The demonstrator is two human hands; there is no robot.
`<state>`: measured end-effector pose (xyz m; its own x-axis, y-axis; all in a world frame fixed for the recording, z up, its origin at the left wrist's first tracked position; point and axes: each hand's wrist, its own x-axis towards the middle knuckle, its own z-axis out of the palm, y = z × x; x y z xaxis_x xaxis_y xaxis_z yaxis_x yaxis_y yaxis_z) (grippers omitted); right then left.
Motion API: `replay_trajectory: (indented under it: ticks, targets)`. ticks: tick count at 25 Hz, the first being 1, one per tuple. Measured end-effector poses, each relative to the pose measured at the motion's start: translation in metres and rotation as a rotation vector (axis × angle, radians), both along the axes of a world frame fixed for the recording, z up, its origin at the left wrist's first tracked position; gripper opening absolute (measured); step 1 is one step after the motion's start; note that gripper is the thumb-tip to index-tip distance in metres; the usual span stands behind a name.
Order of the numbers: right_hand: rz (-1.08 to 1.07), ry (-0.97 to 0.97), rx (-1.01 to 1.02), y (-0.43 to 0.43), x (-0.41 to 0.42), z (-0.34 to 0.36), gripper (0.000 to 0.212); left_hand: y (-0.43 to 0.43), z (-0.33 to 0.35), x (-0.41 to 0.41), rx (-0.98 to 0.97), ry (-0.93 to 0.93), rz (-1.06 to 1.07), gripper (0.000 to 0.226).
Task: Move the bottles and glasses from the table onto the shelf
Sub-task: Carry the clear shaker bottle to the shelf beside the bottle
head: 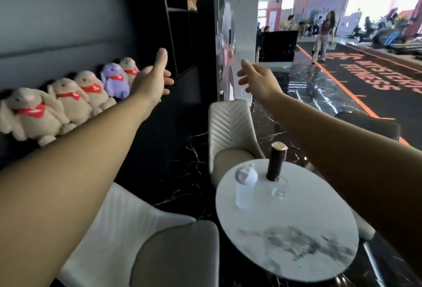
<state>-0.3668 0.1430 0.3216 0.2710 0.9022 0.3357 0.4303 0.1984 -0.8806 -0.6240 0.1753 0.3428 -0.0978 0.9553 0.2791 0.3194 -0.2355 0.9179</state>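
A round white marble table (296, 241) stands at the lower right. On its far side stand a clear plastic bottle with a white cap (245, 184), a tall dark bottle with a gold top (275, 161) and a small clear glass (279, 188). Both arms stretch forward, well above and beyond the table. My left hand (153, 79) is open with the thumb up, close to the black shelf unit (180, 42). My right hand (257, 79) is open with the fingers spread and holds nothing.
A row of plush rabbits (68, 102) with red scarves lines a ledge on the left. A cream chair (230, 131) stands behind the table and a grey-and-white chair (146, 241) in front. A white panel (242, 35) stands beside the shelf. People stand far off at the right.
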Motion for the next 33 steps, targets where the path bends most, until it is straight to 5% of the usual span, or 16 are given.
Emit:
replay_trajectory:
  ticks: [5,9,14,17,21,24,33]
  targets:
    - [-0.034,-0.172,-0.155,0.042,0.106,-0.078,0.058,0.027,-0.091,0.122,-0.175,0.076,-0.027,0.07]
    - [-0.026,-0.337,-0.306,0.07,0.161,-0.155,0.039,0.039,-0.183,0.188,-0.369,0.164,-0.084,0.081]
    - [0.024,-0.501,-0.445,0.084,0.178,-0.219,0.047,0.045,-0.261,0.217,-0.507,0.144,-0.02,0.059]
    - [0.272,-0.655,-0.44,0.08,0.144,-0.254,0.061,0.042,-0.315,0.208,-0.646,0.002,0.08,0.06]
    - [0.525,-0.893,-0.536,0.082,0.09,-0.291,0.099,0.038,-0.358,0.208,-0.878,-0.366,0.202,0.11]
    - [0.508,-1.062,-0.541,0.091,0.074,-0.311,0.098,0.044,-0.377,0.211,-0.958,-0.6,0.204,0.102]
    - [0.327,-0.768,-0.485,0.087,0.075,-0.337,0.068,0.013,-0.416,0.22,-1.127,-0.785,0.185,0.11]
